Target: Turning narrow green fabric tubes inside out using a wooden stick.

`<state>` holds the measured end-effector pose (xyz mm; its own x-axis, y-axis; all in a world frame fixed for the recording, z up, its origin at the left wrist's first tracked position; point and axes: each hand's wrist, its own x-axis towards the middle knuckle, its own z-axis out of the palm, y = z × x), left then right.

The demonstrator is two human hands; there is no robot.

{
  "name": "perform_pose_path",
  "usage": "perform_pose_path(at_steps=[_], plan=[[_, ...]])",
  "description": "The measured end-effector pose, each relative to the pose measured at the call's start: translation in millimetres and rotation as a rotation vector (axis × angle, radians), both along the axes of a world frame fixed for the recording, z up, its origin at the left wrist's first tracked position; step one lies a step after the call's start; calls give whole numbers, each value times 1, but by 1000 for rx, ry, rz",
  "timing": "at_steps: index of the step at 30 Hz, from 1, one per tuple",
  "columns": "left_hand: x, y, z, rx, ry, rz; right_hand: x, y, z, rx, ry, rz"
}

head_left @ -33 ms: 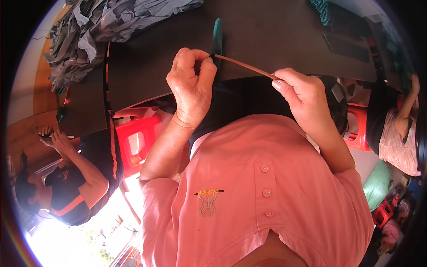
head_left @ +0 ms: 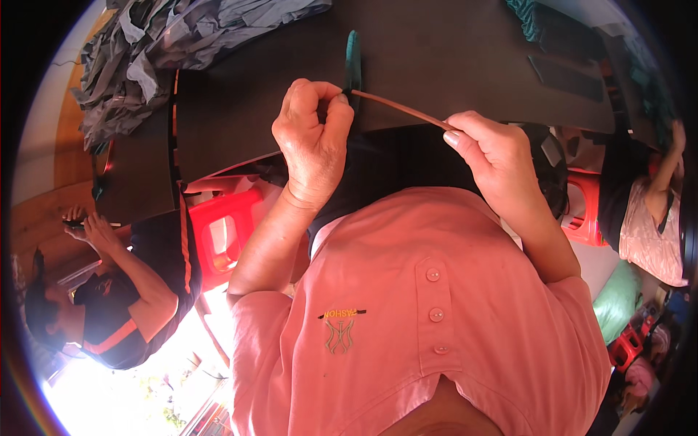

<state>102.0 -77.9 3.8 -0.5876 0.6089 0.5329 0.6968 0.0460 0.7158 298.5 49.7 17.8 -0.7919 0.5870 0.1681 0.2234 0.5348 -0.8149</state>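
Observation:
My left hand (head_left: 314, 138) is raised over the table edge, its thumb and forefinger pinched on the near end of a narrow dark green fabric strip (head_left: 353, 58). The strip stands out beyond the fingertips, over the dark table (head_left: 451, 58). A thin brown stick (head_left: 400, 107), like a chopstick, slants between my two hands. Its far tip meets the strip's end by the left fingertips; whether it goes inside the fabric cannot be made out. The other end is held between thumb and fingers of my right hand (head_left: 498, 156).
Crumpled grey fabric (head_left: 145, 58) lies heaped at the far left. Green gathered fabric (head_left: 525, 18) and a dark flat piece (head_left: 567, 78) are at the far right. Red stools (head_left: 229, 232) stand below the table edge. One person (head_left: 123, 291) sits left, another (head_left: 654, 218) right.
The upper end of the green strip has shifted very slightly to the left. Both hands and the stick look the same.

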Motion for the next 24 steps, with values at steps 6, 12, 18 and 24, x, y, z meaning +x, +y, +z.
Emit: perform_pose_path(at_steps=[6,12,18,24], plan=[[-1,1,-6,4,123,-27,-2,-2,-6,36,36,-7],[1,9,-10,60,430,-104,-7,-3,-6,-22,-64,3],[26,23,-19,194,567,-229,-17,-8,-22,-380,98,24],[61,21,-25,232,495,-389,-15,-9,-26,-304,413,32]])
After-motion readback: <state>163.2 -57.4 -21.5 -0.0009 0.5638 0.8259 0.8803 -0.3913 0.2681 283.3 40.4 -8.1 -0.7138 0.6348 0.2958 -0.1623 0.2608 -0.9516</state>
